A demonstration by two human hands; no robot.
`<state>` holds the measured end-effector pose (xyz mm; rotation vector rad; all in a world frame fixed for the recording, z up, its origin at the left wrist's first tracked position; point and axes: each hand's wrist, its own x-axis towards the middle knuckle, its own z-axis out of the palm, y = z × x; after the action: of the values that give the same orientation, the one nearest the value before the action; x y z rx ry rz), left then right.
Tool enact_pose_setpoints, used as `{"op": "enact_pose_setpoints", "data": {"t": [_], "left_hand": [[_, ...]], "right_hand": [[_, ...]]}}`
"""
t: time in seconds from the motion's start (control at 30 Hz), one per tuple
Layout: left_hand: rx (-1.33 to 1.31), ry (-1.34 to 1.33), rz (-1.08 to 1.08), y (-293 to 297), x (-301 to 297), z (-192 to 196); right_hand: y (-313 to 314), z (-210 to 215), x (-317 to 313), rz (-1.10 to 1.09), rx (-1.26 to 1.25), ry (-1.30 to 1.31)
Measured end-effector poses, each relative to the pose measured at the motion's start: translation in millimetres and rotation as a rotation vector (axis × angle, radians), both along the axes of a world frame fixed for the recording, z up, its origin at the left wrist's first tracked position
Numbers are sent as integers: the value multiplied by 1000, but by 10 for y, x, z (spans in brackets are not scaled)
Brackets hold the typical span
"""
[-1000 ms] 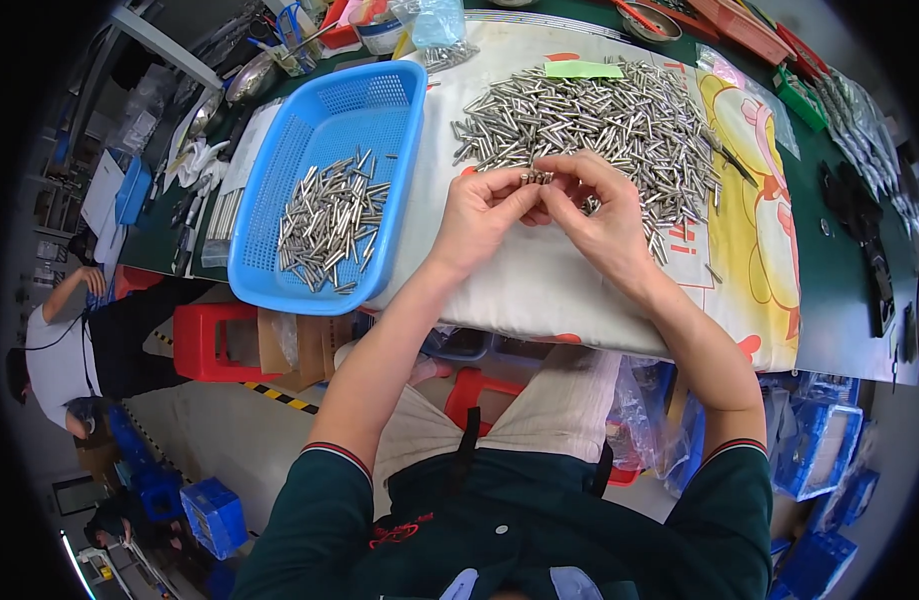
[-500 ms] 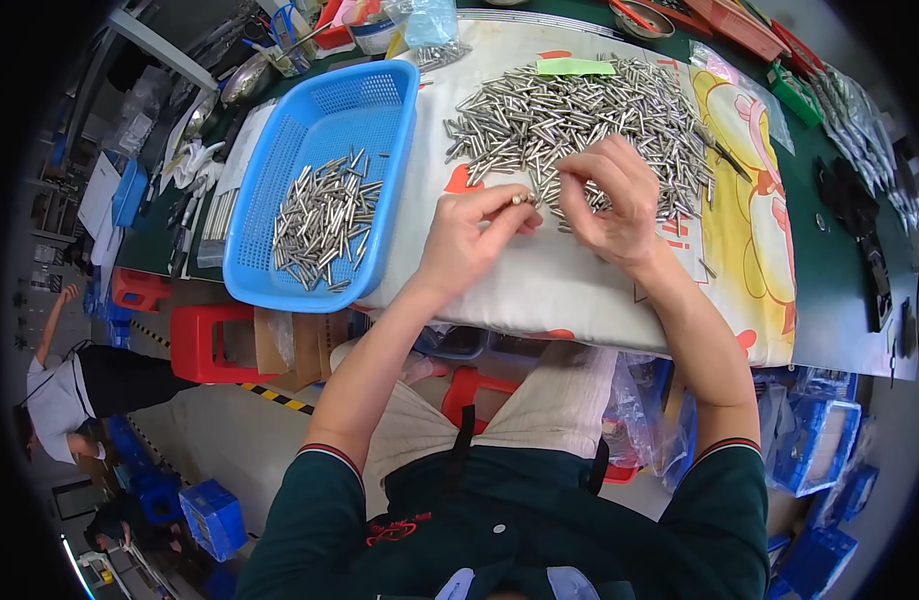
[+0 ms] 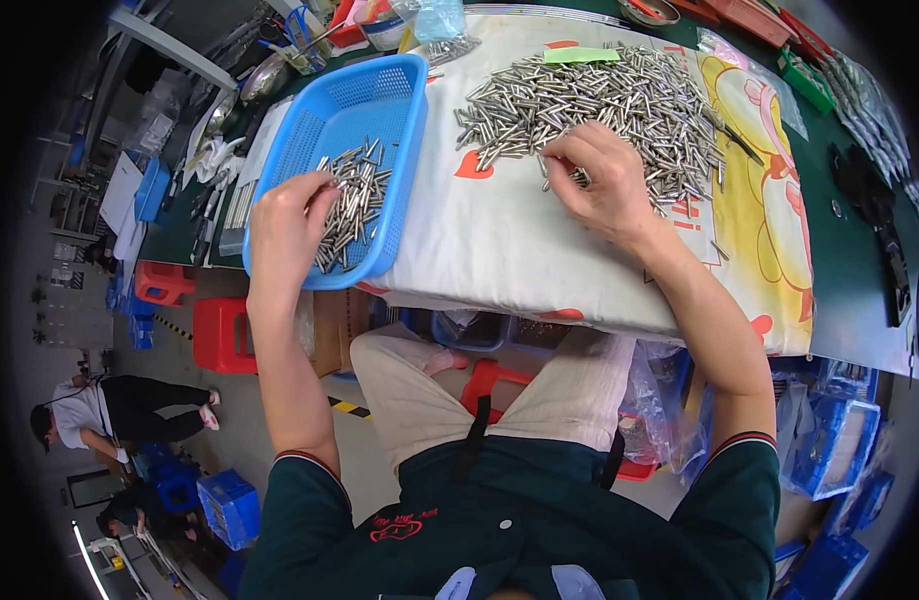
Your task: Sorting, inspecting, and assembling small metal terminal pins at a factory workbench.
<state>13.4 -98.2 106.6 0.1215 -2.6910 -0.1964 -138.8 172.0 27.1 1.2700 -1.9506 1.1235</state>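
Note:
A large heap of short silvery metal pins [image 3: 620, 95] lies on the cloth-covered table. Many more pins [image 3: 357, 205] are piled inside the blue perforated basket [image 3: 414, 130] at the left. My left hand [image 3: 288, 222] is over the basket's near left part, thumb and fingertips brought together at the pile's edge. Whether pins are still between those fingertips is hard to make out. At the heap's near edge my right hand [image 3: 605, 185] is curled, its thumb and forefinger pinching a metal pin. Part of the heap is hidden behind this hand.
A light green slip [image 3: 582, 55] lies on the heap's far side. Dark tweezers [image 3: 742, 146] rest to its right, and one stray pin [image 3: 720, 250] lies nearer me. Plastic bags [image 3: 445, 35] stand beyond the basket. Another person [image 3: 90, 412] is on the floor far left.
My left hand has moved left from beside my right hand, where it held several pins, to the basket. My right hand has shifted slightly away from me, staying by the heap.

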Motion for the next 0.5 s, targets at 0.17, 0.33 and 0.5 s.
{"op": "enact_pose_setpoints", "data": {"t": [0.17, 0.33, 0.5], "left_hand": [[127, 261, -21, 313, 44, 49], [252, 185, -335, 1040, -135, -298], [134, 200, -137, 982, -802, -850]], "right_hand": [[-121, -41, 1, -30, 130, -80], [-391, -99, -207, -105, 342, -72], [-540, -67, -289, -73, 453, -57]]}}
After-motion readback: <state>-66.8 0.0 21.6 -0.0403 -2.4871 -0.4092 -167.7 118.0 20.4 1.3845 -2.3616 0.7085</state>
